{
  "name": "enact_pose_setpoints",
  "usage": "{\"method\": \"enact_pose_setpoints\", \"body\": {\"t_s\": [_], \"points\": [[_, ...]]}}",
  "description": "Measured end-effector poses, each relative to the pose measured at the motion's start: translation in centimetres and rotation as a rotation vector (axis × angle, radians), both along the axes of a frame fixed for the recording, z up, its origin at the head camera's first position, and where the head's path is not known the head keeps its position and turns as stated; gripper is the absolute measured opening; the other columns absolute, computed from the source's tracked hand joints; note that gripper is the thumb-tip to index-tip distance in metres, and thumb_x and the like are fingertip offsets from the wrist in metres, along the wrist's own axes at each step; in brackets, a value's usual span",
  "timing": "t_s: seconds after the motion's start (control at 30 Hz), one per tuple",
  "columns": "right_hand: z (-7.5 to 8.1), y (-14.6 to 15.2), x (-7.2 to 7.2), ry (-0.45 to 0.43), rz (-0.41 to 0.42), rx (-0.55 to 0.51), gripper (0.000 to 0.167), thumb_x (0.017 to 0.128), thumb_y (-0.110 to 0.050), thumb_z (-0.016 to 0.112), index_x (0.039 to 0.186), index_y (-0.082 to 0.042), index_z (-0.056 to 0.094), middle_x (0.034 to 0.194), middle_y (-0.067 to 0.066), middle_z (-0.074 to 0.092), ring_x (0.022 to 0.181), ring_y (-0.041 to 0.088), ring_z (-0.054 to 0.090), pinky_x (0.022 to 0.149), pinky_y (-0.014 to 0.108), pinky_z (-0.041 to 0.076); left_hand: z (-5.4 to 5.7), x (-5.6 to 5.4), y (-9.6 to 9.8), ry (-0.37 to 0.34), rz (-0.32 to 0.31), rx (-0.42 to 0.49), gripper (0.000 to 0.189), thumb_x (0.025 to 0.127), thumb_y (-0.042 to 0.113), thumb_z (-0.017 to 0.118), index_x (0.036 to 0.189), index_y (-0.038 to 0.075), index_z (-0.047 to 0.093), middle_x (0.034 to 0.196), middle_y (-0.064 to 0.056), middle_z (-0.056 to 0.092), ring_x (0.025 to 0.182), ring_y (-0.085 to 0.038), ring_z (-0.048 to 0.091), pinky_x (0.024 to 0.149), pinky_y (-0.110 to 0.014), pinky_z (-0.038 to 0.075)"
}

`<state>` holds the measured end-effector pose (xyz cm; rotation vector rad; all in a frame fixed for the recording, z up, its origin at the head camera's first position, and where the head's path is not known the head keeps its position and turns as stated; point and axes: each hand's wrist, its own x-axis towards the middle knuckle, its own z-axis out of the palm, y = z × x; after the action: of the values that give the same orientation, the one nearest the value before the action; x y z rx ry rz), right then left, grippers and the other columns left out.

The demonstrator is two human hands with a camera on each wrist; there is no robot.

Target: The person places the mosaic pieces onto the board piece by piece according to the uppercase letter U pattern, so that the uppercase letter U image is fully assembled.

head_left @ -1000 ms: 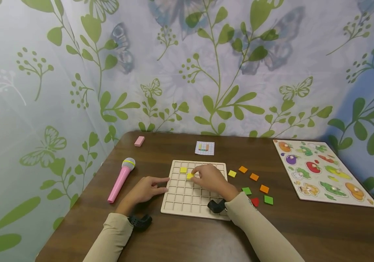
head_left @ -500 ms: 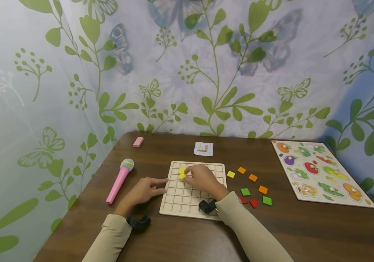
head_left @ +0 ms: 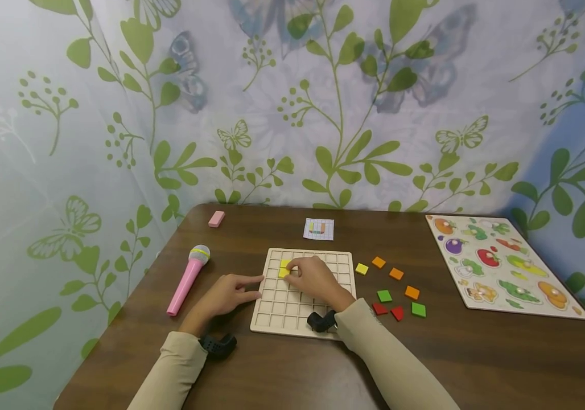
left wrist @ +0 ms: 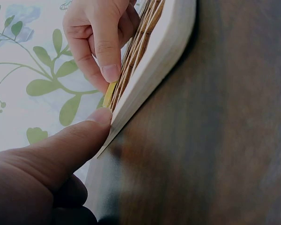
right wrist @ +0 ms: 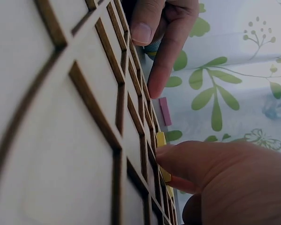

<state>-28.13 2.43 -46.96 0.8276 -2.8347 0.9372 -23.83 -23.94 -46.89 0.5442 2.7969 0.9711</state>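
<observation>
A wooden grid board [head_left: 284, 310] lies on the table before me. My right hand [head_left: 315, 280] pinches a yellow square tile [head_left: 283, 273] between thumb and index finger, low over a cell in the board's upper left. Directly behind it sits another yellow tile [head_left: 284, 263] in the grid. In the right wrist view, the thumb [right wrist: 178, 159] presses against yellow. My left hand [head_left: 227, 296] is at the board's left edge, index finger and thumb extended; the left wrist view shows its thumb [left wrist: 79, 140] against the rim. Part of the board is hidden under the right hand and wrist.
Loose tiles lie right of the board: yellow [head_left: 361, 269], several orange [head_left: 396, 274], green [head_left: 418, 310] and red [head_left: 397, 313]. A pattern card [head_left: 319, 229] lies behind. Around are a pink microphone [head_left: 187, 279], a pink block [head_left: 216, 218] and a vegetable puzzle board [head_left: 507, 267].
My right hand has moved slightly left with the yellow tile, bringing it right in front of the other yellow tile. The left hand has stayed at the board's edge.
</observation>
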Motion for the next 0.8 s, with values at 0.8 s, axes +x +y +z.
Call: {"method": "enact_pose_setpoints", "body": {"t_s": [0.8], "points": [[-0.45,0.00,-0.05,0.036,-0.012,0.002,0.020,0.096,-0.030,0.073,0.110,-0.018,0.078,0.063,-0.010,0.053,0.051,0.007,0.044,0.050,0.026,0.038,0.02,0.04,0.06,-0.020,0.012,0.002,0.047,0.094,0.035,0.076,0.138,0.024,0.067,0.057,0.008,0.035,0.050,-0.008,0.033,0.049,-0.024,0.031]]}}
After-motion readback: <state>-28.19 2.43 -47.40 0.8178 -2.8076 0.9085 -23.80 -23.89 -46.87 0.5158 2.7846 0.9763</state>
